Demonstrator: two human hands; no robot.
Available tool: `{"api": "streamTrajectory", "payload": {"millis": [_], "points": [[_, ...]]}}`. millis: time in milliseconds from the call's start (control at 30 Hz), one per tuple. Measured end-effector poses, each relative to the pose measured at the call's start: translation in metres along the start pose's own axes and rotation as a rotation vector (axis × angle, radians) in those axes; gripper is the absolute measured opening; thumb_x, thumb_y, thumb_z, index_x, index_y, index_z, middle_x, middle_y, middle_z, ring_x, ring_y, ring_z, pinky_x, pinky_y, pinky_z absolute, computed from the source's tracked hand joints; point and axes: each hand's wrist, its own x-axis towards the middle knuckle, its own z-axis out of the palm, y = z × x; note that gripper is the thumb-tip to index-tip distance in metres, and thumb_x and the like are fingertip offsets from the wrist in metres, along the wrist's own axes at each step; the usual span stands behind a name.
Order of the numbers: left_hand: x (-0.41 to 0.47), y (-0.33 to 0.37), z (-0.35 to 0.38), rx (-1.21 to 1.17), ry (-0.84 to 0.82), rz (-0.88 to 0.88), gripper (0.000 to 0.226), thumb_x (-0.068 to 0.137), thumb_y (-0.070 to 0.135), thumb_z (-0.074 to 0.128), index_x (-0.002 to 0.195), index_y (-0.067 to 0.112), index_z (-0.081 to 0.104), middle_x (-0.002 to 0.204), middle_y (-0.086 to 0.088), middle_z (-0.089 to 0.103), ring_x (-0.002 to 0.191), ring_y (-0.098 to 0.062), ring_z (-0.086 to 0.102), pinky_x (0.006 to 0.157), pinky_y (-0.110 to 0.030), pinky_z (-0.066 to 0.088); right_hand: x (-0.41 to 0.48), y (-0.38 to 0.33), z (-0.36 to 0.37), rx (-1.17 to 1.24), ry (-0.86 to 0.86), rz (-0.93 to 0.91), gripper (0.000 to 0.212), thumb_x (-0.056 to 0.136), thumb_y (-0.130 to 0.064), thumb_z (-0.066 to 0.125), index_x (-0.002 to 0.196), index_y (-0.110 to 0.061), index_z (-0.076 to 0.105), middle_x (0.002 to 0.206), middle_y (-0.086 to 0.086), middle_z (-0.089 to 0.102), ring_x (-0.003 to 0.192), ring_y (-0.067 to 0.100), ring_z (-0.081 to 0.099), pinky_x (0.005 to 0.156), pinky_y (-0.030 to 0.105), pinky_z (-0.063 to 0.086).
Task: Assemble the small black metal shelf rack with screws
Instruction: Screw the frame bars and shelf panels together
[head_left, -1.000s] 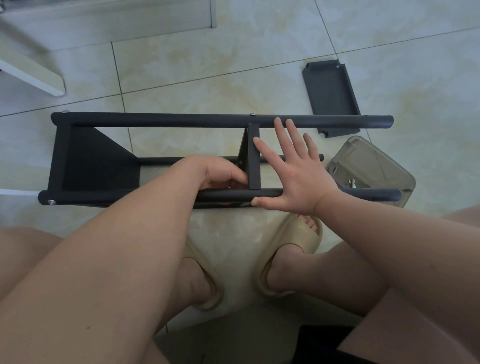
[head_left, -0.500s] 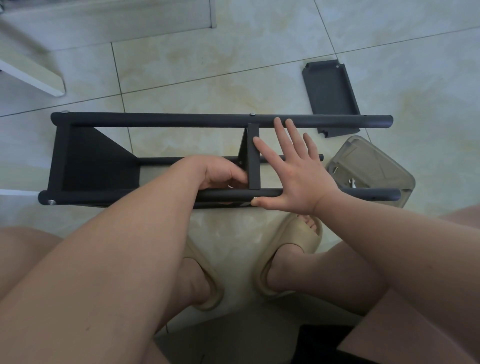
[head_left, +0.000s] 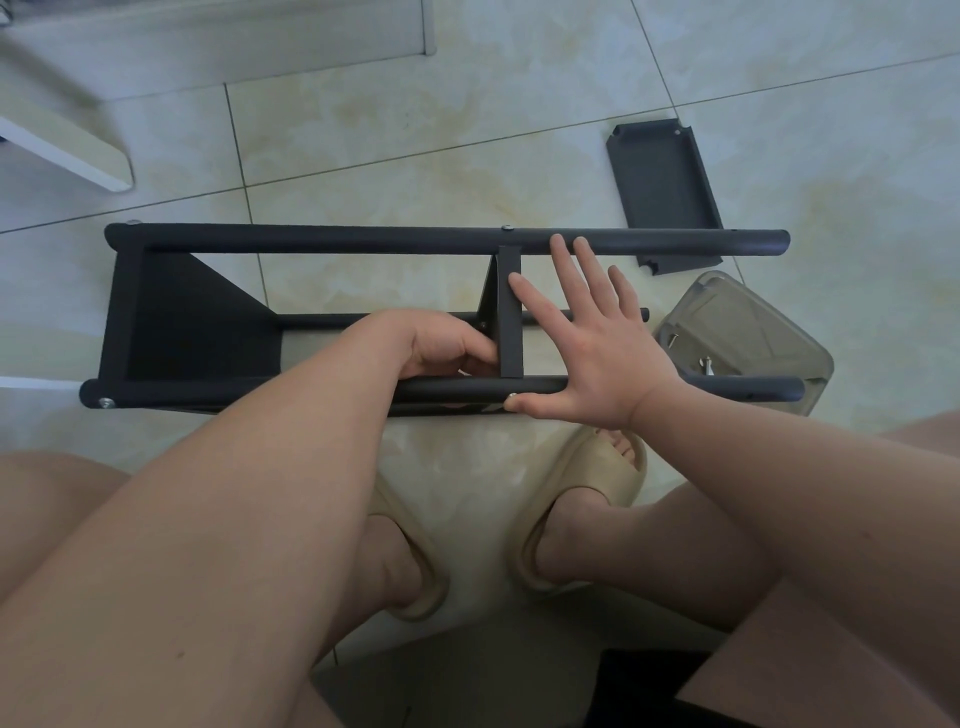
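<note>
- The rack (head_left: 332, 241) lies on its side on the glossy, cream-marbled floor tiles (head_left: 467, 119), just ahead of the person's feet; it has round matte black tubes running left to right, a flat end panel (head_left: 197, 317) at the left, and a narrow flat shelf plate (head_left: 510, 312) standing across the middle
- A small silver screw head (head_left: 106, 402) shows at the near tube's left end
- The left hand (head_left: 441, 348) reaches inside the frame, fingers curled tight against the plate's left face; whether they pinch anything cannot be told
- The right hand (head_left: 597, 353) is spread flat and wide, fingers straight, with the index tip on the plate, the longer fingertips at the far tube and the thumb lying along the near tube; it grips nothing
- A loose black panel (head_left: 665, 192) with turned-up edges lies on the tiles beyond the far tube, to the right
- A smoky clear plastic box (head_left: 753, 332) with rounded corners sits beneath the near tube's right end, with a few small metal pieces inside
- Soft beige foam sandals (head_left: 587, 499) are on both feet
</note>
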Motion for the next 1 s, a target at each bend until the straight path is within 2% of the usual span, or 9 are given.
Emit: {"api": "streamTrajectory", "payload": {"millis": [133,300,367,533,667,767,833,933,1000], "points": [[-0.0003,-0.0002,0.0000,-0.001,-0.022,0.035,0.018,0.089,0.014,0.061,0.087,0.017,0.079,0.093,-0.006,0.072,0.093,-0.024,0.064,0.095,-0.038,0.049,-0.0001,-0.0003,0.0001,0.005,0.004,-0.001,0.114,0.072,-0.094,0.032,0.163,-0.031,0.006,0.168,0.015,-0.014,0.154,0.036,-0.016,0.123,0.061,0.005],[0.0012,-0.0002,-0.0012,-0.048,-0.031,0.055,0.043,0.076,0.017,0.064,0.117,0.007,0.070,0.113,-0.012,0.069,0.106,-0.024,0.063,0.108,-0.042,0.044,0.0002,-0.0001,0.0000,0.006,0.004,0.000,0.114,0.072,-0.093,0.033,0.163,-0.031,0.006,0.168,0.015,-0.014,0.154,0.036,-0.016,0.123,0.061,0.005],[0.0019,-0.0008,-0.0017,-0.018,-0.017,0.044,0.035,0.079,0.021,0.064,0.111,0.011,0.072,0.109,-0.009,0.069,0.104,-0.023,0.061,0.108,-0.042,0.043,0.0000,0.0000,-0.0001,-0.001,0.000,0.001,0.114,0.072,-0.094,0.032,0.163,-0.031,0.005,0.168,0.015,-0.015,0.154,0.036,-0.016,0.123,0.061,0.005],[-0.0014,0.0003,-0.0002,0.024,-0.023,0.031,0.013,0.077,0.024,0.067,0.080,0.021,0.079,0.084,-0.002,0.072,0.082,-0.018,0.066,0.081,-0.031,0.053,0.0000,-0.0002,-0.0009,0.003,0.000,0.002,0.114,0.071,-0.093,0.032,0.163,-0.030,0.006,0.168,0.015,-0.014,0.154,0.036,-0.015,0.123,0.061,0.006],[-0.0024,-0.0007,-0.0015,-0.030,-0.025,0.046,0.023,0.089,0.009,0.058,0.105,0.009,0.074,0.112,-0.015,0.070,0.107,-0.030,0.063,0.110,-0.045,0.042,0.0000,-0.0002,-0.0004,0.000,-0.003,0.005,0.114,0.071,-0.094,0.031,0.163,-0.031,0.005,0.168,0.015,-0.015,0.154,0.036,-0.016,0.123,0.061,0.005],[-0.0013,-0.0002,-0.0019,-0.046,-0.019,0.065,0.028,0.092,0.004,0.052,0.112,0.006,0.070,0.117,-0.013,0.069,0.113,-0.028,0.062,0.112,-0.044,0.042,-0.0001,-0.0003,-0.0003,-0.005,-0.004,0.005,0.114,0.071,-0.094,0.031,0.163,-0.031,0.005,0.168,0.015,-0.015,0.154,0.036,-0.016,0.123,0.061,0.005],[-0.0011,0.0011,-0.0012,-0.058,-0.026,0.053,0.024,0.093,0.009,0.052,0.109,0.008,0.071,0.107,-0.010,0.070,0.102,-0.025,0.064,0.103,-0.040,0.048,0.0000,-0.0003,-0.0003,-0.002,-0.002,0.003,0.114,0.071,-0.094,0.031,0.163,-0.031,0.005,0.168,0.016,-0.014,0.154,0.036,-0.016,0.123,0.061,0.005],[-0.0007,0.0018,-0.0008,-0.045,-0.021,-0.033,0.018,0.095,0.020,0.055,0.091,0.016,0.072,0.077,0.001,0.067,0.068,-0.014,0.064,0.069,-0.027,0.054,0.0000,-0.0005,-0.0002,0.011,0.005,0.002,0.114,0.071,-0.094,0.032,0.163,-0.031,0.006,0.168,0.015,-0.014,0.154,0.036,-0.015,0.123,0.061,0.004],[-0.0010,0.0018,-0.0007,-0.005,-0.020,-0.046,0.019,0.095,0.022,0.057,0.087,0.019,0.074,0.073,0.003,0.068,0.063,-0.012,0.064,0.063,-0.025,0.052,-0.0001,-0.0005,-0.0003,0.012,0.007,0.002,0.114,0.071,-0.094,0.032,0.163,-0.030,0.007,0.168,0.015,-0.013,0.155,0.036,-0.015,0.123,0.061,0.004]]}}
